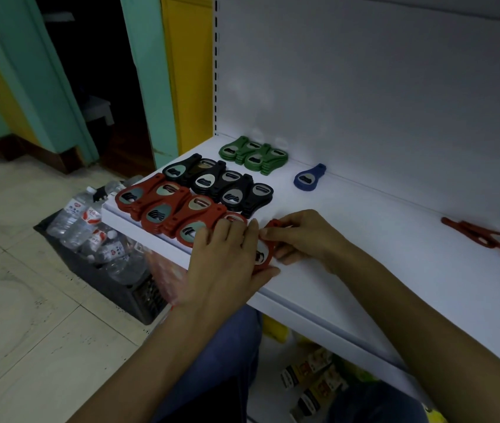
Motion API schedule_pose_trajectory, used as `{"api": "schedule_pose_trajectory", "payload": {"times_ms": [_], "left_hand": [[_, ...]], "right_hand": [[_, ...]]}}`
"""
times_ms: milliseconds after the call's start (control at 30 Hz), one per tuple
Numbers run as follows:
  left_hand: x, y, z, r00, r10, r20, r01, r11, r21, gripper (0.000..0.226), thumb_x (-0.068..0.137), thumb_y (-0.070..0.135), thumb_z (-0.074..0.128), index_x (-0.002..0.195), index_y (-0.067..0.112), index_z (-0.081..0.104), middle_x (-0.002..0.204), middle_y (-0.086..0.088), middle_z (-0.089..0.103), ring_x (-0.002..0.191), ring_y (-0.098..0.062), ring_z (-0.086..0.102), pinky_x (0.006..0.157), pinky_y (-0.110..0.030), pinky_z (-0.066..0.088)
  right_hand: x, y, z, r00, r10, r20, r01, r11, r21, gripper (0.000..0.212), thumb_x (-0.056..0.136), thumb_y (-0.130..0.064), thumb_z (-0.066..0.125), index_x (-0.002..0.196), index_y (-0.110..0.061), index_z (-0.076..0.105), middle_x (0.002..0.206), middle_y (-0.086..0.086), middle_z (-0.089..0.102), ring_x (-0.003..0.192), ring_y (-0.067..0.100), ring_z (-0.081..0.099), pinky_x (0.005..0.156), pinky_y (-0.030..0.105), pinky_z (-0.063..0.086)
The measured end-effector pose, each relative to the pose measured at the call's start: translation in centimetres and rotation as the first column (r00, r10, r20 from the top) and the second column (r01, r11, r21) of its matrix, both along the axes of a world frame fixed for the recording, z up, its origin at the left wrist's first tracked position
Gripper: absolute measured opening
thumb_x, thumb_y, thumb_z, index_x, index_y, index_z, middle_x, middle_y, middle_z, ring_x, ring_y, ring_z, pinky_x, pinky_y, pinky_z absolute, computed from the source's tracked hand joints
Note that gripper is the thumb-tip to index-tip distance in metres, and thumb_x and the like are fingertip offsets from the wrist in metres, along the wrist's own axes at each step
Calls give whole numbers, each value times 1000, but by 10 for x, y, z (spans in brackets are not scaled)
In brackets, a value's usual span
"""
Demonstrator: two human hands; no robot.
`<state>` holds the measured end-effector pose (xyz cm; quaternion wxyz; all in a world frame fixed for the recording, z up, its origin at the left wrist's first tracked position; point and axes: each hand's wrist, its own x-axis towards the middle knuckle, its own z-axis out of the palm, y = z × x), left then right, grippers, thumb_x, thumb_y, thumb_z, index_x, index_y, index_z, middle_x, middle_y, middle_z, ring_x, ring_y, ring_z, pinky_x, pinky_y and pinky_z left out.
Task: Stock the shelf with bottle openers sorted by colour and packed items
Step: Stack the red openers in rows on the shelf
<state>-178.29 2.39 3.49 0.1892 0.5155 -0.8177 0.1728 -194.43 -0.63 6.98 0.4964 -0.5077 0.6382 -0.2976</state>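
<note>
Sorting of reds is in hand; left hand [227, 257] and right hand [300, 239] each keep a grip clamped on one red opener [265, 253] at the shelf's [364, 239] front edge; next, it likely wants seating flush against the red row [163, 209].

We count one blue opener [306, 178], two green stacks [253, 154], and about six black openers [218, 184] and six red openers [175, 209] at centre left.
</note>
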Motion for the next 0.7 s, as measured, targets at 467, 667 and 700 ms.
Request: {"api": "schedule_pose_trajectory", "payload": {"times_ms": [467,667,700], "left_hand": [[23,-5,-12,947,-10,-322,16,1000,15,70,66,60,70,120,18,53,115,-4,58,103,-21,44,79,-34,26],[43,-7,-13,924,-112,-366,131,991,27,74,71,72,53,123,20,51,119,-1,58,108,-19,46,85,-34,28],[50,-7,-14,920,-137,-367,155,988,20,72,73,71,52,124,20,51,120,-1,58,110,-19,46,86,-35,28]], "right_hand": [[20,-13,2,997,-41,64,41,999,15,9,82,-15,73,83,-9,66,76,11,70,54,15,68,52,24,57],[23,-12,1,999,-35,22,34,999,17,11,84,-20,71,77,-13,65,64,6,70,52,13,68,48,22,55],[24,-11,1,999,-37,20,36,999,21,12,85,-20,70,77,-13,65,61,5,69,51,13,68,48,22,55]]}}
